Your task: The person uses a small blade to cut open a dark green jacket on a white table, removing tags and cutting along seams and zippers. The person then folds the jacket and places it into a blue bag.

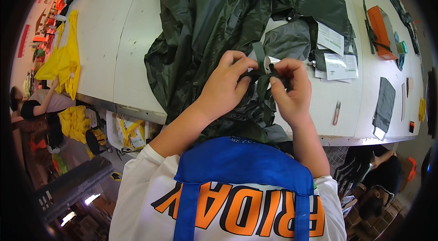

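A large heap of dark green, slightly shiny fabric (200,22) spreads over the white table and down over its near edge. At the heap's right side, my left hand (222,83) is closed, thumb and fingers pinching a bunched bit of the dark green fabric. Close beside it, my right hand (293,93) pinches the other side of the same gathered bit. Between the two hands a narrow green strip (258,53) sticks up, next to a curled white label (272,60). The fingertips and folds hide exactly how the strip is joined.
Printed white sheets (342,67) lie right of the fabric, with small thread snips (336,114) nearer me. Farther right are an orange box (382,29) and a flat dark pouch (384,104). People sit at left and lower right; a yellow garment (68,61) hangs over the left edge.
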### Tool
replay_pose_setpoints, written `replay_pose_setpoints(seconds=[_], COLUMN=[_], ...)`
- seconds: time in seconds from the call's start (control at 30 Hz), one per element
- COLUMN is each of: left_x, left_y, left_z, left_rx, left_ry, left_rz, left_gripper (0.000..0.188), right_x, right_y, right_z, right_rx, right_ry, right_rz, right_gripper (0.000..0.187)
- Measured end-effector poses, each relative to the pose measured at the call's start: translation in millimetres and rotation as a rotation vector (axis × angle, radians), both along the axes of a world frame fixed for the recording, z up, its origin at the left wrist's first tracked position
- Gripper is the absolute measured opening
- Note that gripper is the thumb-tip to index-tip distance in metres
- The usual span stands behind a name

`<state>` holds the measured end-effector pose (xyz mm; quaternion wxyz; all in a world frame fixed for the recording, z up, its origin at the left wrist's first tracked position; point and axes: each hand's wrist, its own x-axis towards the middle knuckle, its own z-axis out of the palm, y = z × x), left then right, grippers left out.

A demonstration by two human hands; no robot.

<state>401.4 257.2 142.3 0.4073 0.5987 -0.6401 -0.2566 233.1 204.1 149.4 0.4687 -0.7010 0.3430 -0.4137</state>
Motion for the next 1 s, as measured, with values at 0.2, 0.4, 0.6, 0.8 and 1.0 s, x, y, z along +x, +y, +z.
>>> replay_pose_setpoints(seconds=[0.2, 0.4, 0.6, 0.8, 1.0], left_x=[-6, -1, -8, 4, 0], left_y=[-12, -12, -11, -16, -29], left_z=[16, 18, 10, 11, 15], left_rx=[0.003, 0.203, -0.119, -0.265, 0.156], left_ry=[0.174, 0.386, 0.146, -0.049, 0.341], left_rz=[-0.080, -0.046, 0.052, 0.088, 0.014], left_gripper=[0.015, 0.007, 0.008, 0.011, 0.012], right_x=[-5, -21, -23, -118, -258], right_y=[-10, -13, -14, -55, -3], right_z=[16, 13, 25, -60, -161], right_rx=[0.165, -0.040, -0.124, -0.049, 0.429], right_ry=[-0.212, 0.039, 0.236, 0.432, 1.348], right_rz=[0.106, -0.006, 0.008, -0.624, -1.039], right_gripper=[0.042, 0.023, 0.022, 0.043, 0.045])
